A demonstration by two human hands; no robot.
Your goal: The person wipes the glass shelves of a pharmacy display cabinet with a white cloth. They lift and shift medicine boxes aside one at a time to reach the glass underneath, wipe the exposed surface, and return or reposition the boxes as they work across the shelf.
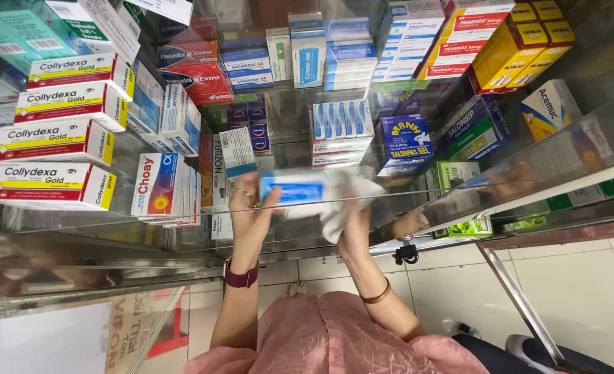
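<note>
My left hand (pixel 248 208), with a dark red watch on its wrist, reaches into a glass cabinet and holds one end of a blue and white box (pixel 294 188). My right hand (pixel 354 232), a thin bangle on its wrist, is closed on a white cloth (pixel 345 194) that lies against the other end of the box. The cloth hides the right hand's fingers. Both hands are seen partly through the glass shelf (pixel 459 208).
Several white, red and yellow boxes (pixel 54 142) are stacked at the left. Yellow boxes (pixel 521 41) stand at the upper right, and blue boxes (pixel 405 138) behind the hands. A metal frame bar (pixel 521 305) crosses the white tiled floor (pixel 584 291) at the lower right.
</note>
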